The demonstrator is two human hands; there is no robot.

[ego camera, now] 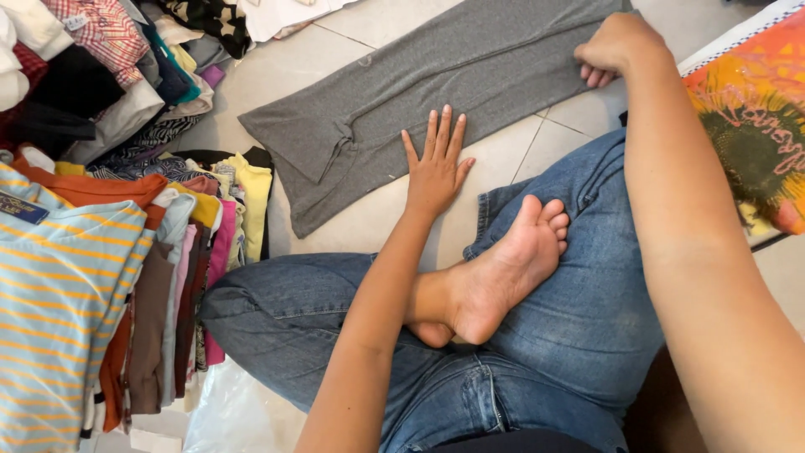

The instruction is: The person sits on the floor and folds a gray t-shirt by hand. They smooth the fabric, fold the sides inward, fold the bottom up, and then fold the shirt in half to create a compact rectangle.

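The grey garment [436,92] is lying flat on the tiled floor [377,222] in front of the seated person, folded into 1 long strip. Its long axis is running diagonally across the view, from the lower left, where a sleeve is folded over near the stack of clothes, up to the upper right, where the strip is reaching the top edge. The left hand [436,168] is resting palm down with all 5 fingers straight and spread apart; the fingertips are lying on the near edge of the garment, while the heel of the hand is sitting on bare tile. It is gripping nothing. The right hand [616,46] is positioned at the right end of the strip, fingers curled together into a loose fist on the cloth; it is probably pinching the edge, although the knuckles are hiding the contact. The 2 hands are sitting well apart along the same long edge. The person is sitting cross-legged in blue jeans [579,335], with 1 bare foot [503,268] resting on the thigh, just below the left hand. A stack of folded clothes [168,277] is standing at the left, with a striped shirt [59,310] on its near side. A patterned orange fabric [755,117] is lying at the right edge.
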